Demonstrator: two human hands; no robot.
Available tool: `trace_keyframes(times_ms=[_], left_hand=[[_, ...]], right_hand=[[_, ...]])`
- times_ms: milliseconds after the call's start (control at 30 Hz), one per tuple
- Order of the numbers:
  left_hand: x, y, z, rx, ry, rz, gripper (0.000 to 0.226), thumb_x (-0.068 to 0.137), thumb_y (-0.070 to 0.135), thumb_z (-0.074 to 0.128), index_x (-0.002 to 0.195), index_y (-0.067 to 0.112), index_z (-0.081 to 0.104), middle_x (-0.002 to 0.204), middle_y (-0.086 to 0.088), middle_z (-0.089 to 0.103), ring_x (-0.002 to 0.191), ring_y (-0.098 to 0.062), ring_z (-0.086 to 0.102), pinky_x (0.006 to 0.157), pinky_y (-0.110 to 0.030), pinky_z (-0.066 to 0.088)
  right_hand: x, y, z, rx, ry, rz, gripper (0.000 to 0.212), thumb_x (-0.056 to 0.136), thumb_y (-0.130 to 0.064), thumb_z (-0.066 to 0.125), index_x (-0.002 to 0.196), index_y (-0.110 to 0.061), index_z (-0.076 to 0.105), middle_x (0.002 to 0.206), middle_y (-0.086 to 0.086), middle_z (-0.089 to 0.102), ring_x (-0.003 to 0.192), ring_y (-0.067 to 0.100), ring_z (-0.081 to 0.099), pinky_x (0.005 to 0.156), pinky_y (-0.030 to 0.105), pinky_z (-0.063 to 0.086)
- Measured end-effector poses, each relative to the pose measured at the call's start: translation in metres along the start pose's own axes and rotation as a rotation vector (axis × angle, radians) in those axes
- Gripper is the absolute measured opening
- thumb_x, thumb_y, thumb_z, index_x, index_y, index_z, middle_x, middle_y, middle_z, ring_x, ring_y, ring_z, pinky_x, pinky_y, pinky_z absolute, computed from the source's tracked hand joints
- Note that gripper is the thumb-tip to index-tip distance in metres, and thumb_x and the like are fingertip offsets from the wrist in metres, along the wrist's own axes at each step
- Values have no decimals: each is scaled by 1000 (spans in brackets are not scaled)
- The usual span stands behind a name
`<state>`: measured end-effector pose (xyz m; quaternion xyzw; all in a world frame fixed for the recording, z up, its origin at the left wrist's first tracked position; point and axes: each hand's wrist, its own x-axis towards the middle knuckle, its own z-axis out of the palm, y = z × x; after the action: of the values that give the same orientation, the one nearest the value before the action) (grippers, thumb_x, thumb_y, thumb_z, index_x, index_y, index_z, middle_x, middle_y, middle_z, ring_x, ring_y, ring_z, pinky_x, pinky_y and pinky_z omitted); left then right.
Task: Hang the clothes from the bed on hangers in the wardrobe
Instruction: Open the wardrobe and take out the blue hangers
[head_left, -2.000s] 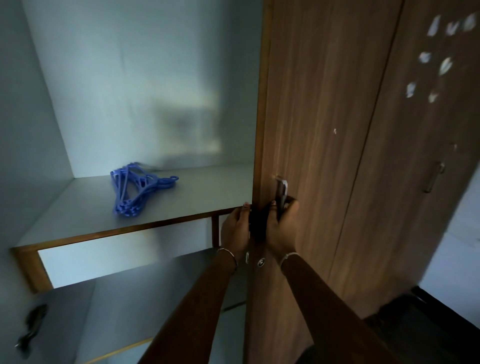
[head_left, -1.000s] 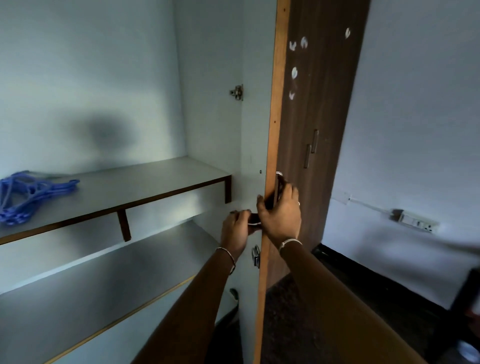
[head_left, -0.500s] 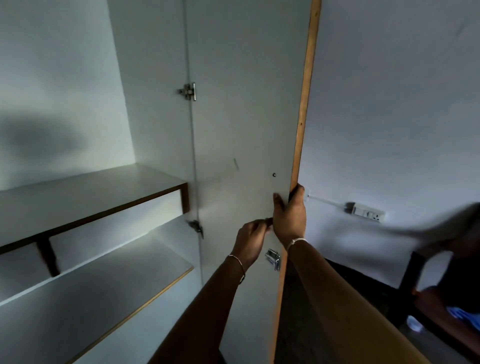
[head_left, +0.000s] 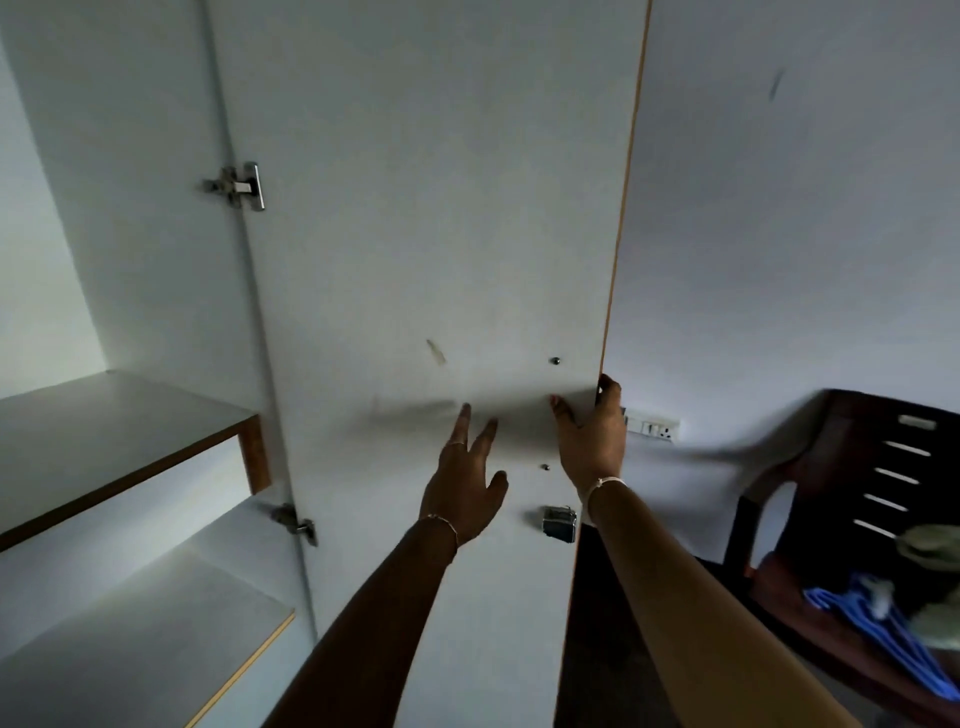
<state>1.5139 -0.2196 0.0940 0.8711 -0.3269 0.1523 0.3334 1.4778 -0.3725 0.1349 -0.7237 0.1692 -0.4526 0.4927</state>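
Wardrobe door (head_left: 415, 260) is gripped at its edge by the right hand (head_left: 592, 441), left hand (head_left: 462, 488) outstretched, fingers spread.

Centre of frame: the open wardrobe door (head_left: 415, 260) blocks my reach straight ahead; my right hand (head_left: 592, 441) grips its outer edge, my left hand (head_left: 462, 493) spreads close to its panel.
Left of frame: I see free room above the upper shelf (head_left: 104, 431) and between it and the lower shelf (head_left: 130, 634).
Door hardware: a hinge (head_left: 239, 186) and a latch (head_left: 560, 522) stick out.
Right of frame: open space lies between door edge and wall (head_left: 779, 260).
Lower right: a chair (head_left: 857, 493) carrying blue hangers (head_left: 872, 629) stands in the way.
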Motion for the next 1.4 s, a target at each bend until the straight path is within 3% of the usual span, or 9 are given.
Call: trace_keyframes(times_ms=[233, 333, 467, 567, 767, 900, 1033, 1167, 1400], left_hand=[[41, -21, 13, 281, -51, 105, 79, 90, 29, 54, 154, 25, 8, 157, -4, -28, 147, -25, 12, 95, -38, 48], [39, -27, 22, 340, -31, 118, 86, 89, 28, 53, 154, 25, -3, 154, -6, -34, 148, -26, 1, 104, -36, 40], [33, -29, 30, 346, -5, 120, 92, 87, 26, 54, 152, 24, -11, 154, -8, -34, 148, -27, -6, 110, -36, 30], [31, -28, 28, 332, -19, 114, 91, 87, 27, 54, 153, 24, -9, 155, -7, -33, 148, -28, -5, 110, -38, 30], [19, -30, 7, 371, -35, 85, 85, 91, 31, 51, 153, 19, -5, 158, -7, -24, 148, -26, -5, 115, -40, 26], [-11, -37, -18, 376, -14, -8, 84, 92, 30, 52, 153, 19, -5, 159, -6, -20, 148, -27, -3, 115, -40, 24], [-48, -44, -49, 430, 25, -115, 85, 92, 32, 53, 153, 18, -5, 160, -7, -15, 148, -27, 0, 116, -40, 22], [-102, -48, -90, 453, 72, -216, 83, 93, 31, 52, 153, 18, -3, 161, -5, -12, 148, -26, -2, 117, -40, 16], [-212, -66, -177, 549, 169, -442, 79, 89, 31, 56, 153, 15, 11, 161, -9, 2, 147, -28, 7, 116, -41, 21]], right_hand=[[36, 25, 15, -6, -1, 8, 56, 84, -25, 70, 133, -24, 42, 122, 2, 62, 109, 23, 61, 93, 44, 51], [34, 29, 18, -25, 15, -31, 63, 87, -26, 67, 142, -22, 35, 131, 3, 57, 117, 23, 56, 100, 42, 47], [28, 28, 19, -86, 40, -54, 70, 91, -25, 65, 149, -17, 27, 142, 5, 47, 128, 22, 45, 106, 29, 36], [23, 22, 17, -129, 50, -63, 74, 91, -22, 64, 152, -15, 22, 145, 8, 42, 132, 26, 40, 109, 34, 33], [-14, 18, 18, -440, 98, -120, 98, 86, -18, 68, 155, -15, -2, 161, 11, 4, 147, 30, 11, 118, 45, 21], [-57, 11, 22, -598, -52, -250, 102, 86, -18, 64, 154, -15, -12, 162, 7, -14, 148, 20, -17, 120, 41, -2], [-97, -2, 31, -617, -271, -322, 100, 89, -17, 59, 152, -21, -19, 159, 2, -24, 146, 19, -23, 120, 45, -4], [-139, -25, 46, -588, -413, -380, 94, 89, -17, 58, 154, -18, -9, 160, 4, -22, 148, 23, -18, 120, 45, -2], [-231, -78, 88, -396, -639, -476, 80, 87, -17, 59, 154, -15, 16, 162, 8, -8, 150, 27, -6, 120, 47, 8]])
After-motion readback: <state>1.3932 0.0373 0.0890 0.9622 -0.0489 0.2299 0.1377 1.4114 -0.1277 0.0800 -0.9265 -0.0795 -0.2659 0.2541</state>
